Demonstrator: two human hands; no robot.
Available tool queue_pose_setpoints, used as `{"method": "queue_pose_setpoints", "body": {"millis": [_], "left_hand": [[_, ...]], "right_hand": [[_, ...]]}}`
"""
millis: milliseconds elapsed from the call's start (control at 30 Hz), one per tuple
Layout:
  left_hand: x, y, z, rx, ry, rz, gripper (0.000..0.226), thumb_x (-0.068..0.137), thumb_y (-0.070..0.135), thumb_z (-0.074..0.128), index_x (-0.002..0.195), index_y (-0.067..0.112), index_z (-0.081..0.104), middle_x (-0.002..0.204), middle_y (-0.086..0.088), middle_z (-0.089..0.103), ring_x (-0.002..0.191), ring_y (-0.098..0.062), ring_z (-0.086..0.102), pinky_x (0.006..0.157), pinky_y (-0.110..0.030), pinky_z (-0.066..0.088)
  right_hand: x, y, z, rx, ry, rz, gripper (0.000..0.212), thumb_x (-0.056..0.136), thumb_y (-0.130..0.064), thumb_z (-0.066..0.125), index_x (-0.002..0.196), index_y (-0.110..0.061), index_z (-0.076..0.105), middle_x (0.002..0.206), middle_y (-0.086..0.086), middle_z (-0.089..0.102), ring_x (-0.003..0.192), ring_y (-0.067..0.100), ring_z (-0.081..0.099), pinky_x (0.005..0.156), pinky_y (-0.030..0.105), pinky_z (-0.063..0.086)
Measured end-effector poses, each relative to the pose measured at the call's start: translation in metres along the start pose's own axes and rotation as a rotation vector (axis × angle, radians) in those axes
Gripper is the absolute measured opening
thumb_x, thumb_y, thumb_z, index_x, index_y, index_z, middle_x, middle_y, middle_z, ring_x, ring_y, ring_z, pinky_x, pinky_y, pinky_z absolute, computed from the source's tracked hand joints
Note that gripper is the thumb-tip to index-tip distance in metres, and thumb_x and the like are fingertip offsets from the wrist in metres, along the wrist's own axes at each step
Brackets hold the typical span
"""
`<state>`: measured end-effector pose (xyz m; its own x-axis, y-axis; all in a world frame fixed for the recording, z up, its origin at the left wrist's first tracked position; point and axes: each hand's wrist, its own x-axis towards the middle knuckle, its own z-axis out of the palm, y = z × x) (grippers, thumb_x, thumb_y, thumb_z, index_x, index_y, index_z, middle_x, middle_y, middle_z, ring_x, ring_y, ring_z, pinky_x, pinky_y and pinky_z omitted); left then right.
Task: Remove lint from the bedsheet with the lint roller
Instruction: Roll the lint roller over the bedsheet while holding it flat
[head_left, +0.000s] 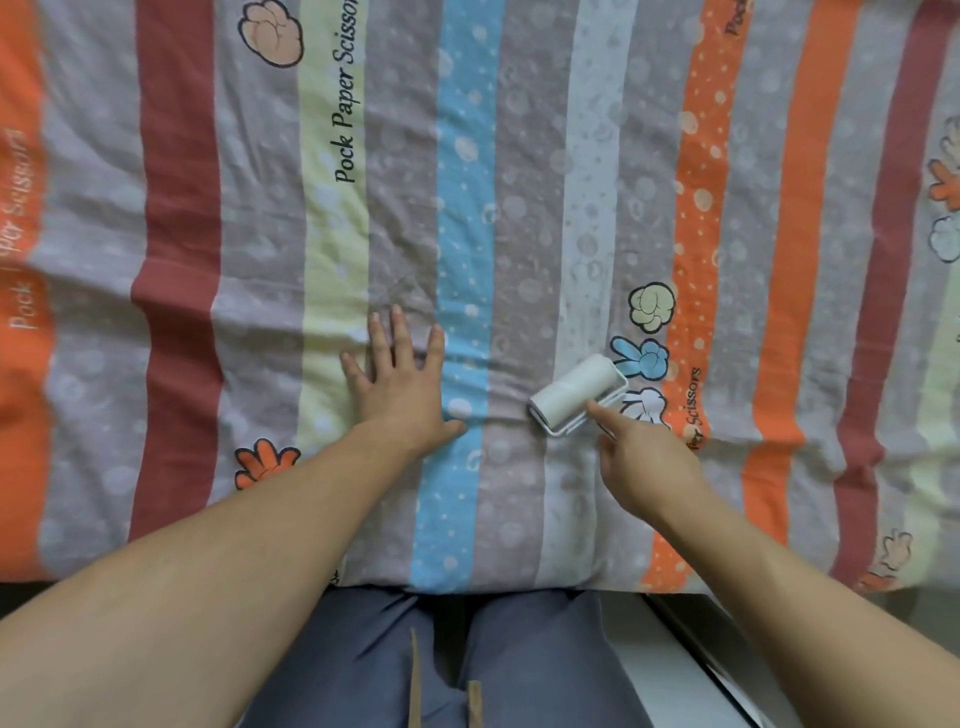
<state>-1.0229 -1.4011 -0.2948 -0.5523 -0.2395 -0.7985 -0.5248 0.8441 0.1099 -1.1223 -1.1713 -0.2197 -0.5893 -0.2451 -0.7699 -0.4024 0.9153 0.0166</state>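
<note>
Creased striped bedsheet, smooth white cylindrical lint roller

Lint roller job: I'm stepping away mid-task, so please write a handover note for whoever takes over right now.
Left hand: open, fingers spread, pressed flat on the bedsheet.
Right hand: holds the lint roller, forefinger along its frame. The roll rests on the sheet, to the right of the left hand.
Done: cannot tell which parts are already rolled.
To do: roll across the sheet.
</note>
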Motion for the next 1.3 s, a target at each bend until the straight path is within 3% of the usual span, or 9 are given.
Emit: {"method": "queue_pose_setpoints", "body": {"millis": [133,233,333,433,533,633,1100,1233,1300], "left_hand": [[-0.003,-0.003,0.0,-0.002,-0.02,0.01,0.128,0.077,0.076,0.066,0.156,0.029,-0.024,0.156,-0.017,-0.042,0.146,-0.04,-0.036,0.117,-0.072,0.003],[-0.006,-0.015,-0.006,0.021,-0.009,0.023,0.127,0.076,0.076,0.066,0.158,0.03,-0.019,0.161,-0.01,-0.037,0.149,-0.035,-0.032,0.118,-0.069,0.004],[-0.006,-0.042,-0.01,0.104,0.016,-0.026,0.133,0.071,0.081,0.066,0.159,0.028,-0.02,0.163,-0.008,-0.033,0.149,-0.04,-0.029,0.119,-0.067,-0.004],[-0.004,-0.075,-0.015,0.126,0.043,-0.112,0.139,0.066,0.083,0.068,0.157,0.03,-0.024,0.16,-0.009,-0.038,0.146,-0.049,-0.028,0.12,-0.064,-0.007],[0.0,-0.102,-0.018,0.101,0.058,-0.126,0.142,0.065,0.087,0.065,0.154,0.03,-0.029,0.159,-0.009,-0.041,0.147,-0.046,-0.03,0.121,-0.061,-0.009],[0.002,-0.118,-0.018,0.1,0.077,-0.096,0.14,0.067,0.086,0.064,0.154,0.028,-0.029,0.16,-0.007,-0.04,0.148,-0.041,-0.031,0.121,-0.06,-0.012],[0.003,-0.102,-0.026,0.031,0.02,-0.117,0.145,0.066,0.084,0.068,0.156,0.016,-0.024,0.159,-0.022,-0.035,0.146,-0.049,-0.029,0.122,-0.062,-0.004],[-0.001,-0.11,-0.024,0.001,0.029,-0.085,0.141,0.069,0.083,0.066,0.157,0.02,-0.024,0.16,-0.017,-0.037,0.147,-0.044,-0.031,0.123,-0.059,-0.004],[-0.003,-0.114,-0.023,-0.032,0.043,-0.075,0.13,0.074,0.087,0.055,0.158,0.024,-0.022,0.161,-0.013,-0.036,0.149,-0.041,-0.03,0.123,-0.058,-0.004]], "right_hand": [[-0.01,0.006,-0.004,-0.032,-0.056,0.075,0.046,0.097,-0.033,0.036,0.142,-0.042,0.04,0.113,0.0,0.068,0.094,0.025,0.063,0.069,0.035,0.052],[-0.017,-0.011,-0.037,-0.107,-0.151,0.127,0.048,0.092,-0.027,0.04,0.138,-0.04,0.045,0.123,0.003,0.063,0.102,0.027,0.061,0.077,0.036,0.053],[-0.017,-0.053,-0.07,-0.133,-0.033,0.063,0.044,0.093,-0.025,0.041,0.133,-0.039,0.048,0.118,0.006,0.064,0.097,0.029,0.06,0.077,0.038,0.053],[0.007,-0.114,-0.086,0.023,0.1,-0.078,0.044,0.096,-0.028,0.042,0.138,-0.04,0.045,0.123,0.006,0.063,0.105,0.031,0.059,0.082,0.038,0.051],[0.053,-0.169,-0.078,0.119,0.129,-0.181,0.045,0.097,-0.027,0.042,0.141,-0.037,0.041,0.128,0.008,0.061,0.112,0.034,0.057,0.088,0.039,0.049],[0.082,-0.198,-0.062,0.106,0.11,-0.179,0.051,0.096,-0.022,0.04,0.146,-0.035,0.035,0.125,0.013,0.061,0.109,0.036,0.057,0.078,0.035,0.044],[-0.017,-0.103,0.005,-0.013,-0.073,0.02,0.05,0.099,-0.027,0.036,0.148,-0.038,0.033,0.118,0.008,0.065,0.1,0.028,0.062,0.071,0.034,0.046],[-0.025,-0.098,-0.005,-0.068,-0.119,0.042,0.048,0.098,-0.027,0.036,0.145,-0.037,0.038,0.126,0.004,0.063,0.106,0.026,0.062,0.079,0.036,0.051],[-0.025,-0.102,-0.024,-0.119,-0.179,0.069,0.05,0.095,-0.025,0.037,0.143,-0.038,0.04,0.133,0.001,0.058,0.112,0.024,0.059,0.083,0.034,0.05]]}}
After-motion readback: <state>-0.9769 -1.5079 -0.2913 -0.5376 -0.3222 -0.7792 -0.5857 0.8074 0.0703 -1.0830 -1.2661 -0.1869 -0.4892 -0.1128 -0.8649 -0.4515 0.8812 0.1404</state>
